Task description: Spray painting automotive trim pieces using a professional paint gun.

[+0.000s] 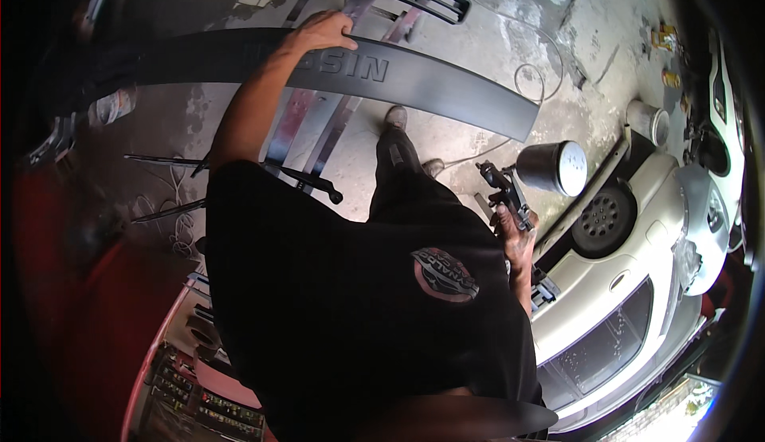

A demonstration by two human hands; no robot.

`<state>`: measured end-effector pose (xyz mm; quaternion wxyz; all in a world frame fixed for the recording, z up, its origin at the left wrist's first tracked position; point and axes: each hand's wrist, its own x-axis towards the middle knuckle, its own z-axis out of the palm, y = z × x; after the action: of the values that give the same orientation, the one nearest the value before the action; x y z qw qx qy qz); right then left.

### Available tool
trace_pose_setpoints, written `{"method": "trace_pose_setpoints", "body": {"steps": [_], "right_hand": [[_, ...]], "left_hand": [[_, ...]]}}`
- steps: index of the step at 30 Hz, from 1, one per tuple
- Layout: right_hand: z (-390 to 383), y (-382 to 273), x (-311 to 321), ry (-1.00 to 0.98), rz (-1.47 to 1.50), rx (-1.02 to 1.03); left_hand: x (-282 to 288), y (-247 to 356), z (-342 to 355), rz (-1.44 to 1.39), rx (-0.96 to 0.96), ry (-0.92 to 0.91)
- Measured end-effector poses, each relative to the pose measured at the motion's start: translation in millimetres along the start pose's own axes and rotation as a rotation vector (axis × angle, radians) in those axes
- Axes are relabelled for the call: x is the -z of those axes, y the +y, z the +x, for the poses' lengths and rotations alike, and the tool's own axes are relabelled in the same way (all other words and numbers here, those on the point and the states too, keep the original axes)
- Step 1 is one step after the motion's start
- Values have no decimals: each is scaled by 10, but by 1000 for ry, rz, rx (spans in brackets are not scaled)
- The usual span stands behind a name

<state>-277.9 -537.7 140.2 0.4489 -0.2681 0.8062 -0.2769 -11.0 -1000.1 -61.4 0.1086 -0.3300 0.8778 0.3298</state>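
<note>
on my feed, the long, dark-grey, embossed panel (446,83) lies ahead, stretching left to right; the left hand (323,32), nearer, grips its far edge; the right hand (518,233), well apart, clasps a black, silver-cupped spray gun (510,190).

Gap right of panel (446,79), then car (590,294)

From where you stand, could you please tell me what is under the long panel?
Rails appear to pass under the panel, showing past both long edges, with floor below; what its face covers cannot be seen.
</note>
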Motion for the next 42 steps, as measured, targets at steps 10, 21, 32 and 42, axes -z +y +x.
{"method": "trace_pose_setpoints", "body": {"steps": [10, 21, 32, 42], "right_hand": [[-120, 235, 60, 76, 35, 110], [-251, 979, 283, 31, 116, 228], [-631, 1130, 382, -135, 82, 555], [-1272, 1175, -56, -456, -58, 637]], "left_hand": [[-608, 18, -486, 115, -68, 543], [-2950, 3089, -2058, -808, -22, 224], [-3856, 4259, -2802, -725, -2, 437], [-4132, 4493, -3583, -795, 134, 500]]}}
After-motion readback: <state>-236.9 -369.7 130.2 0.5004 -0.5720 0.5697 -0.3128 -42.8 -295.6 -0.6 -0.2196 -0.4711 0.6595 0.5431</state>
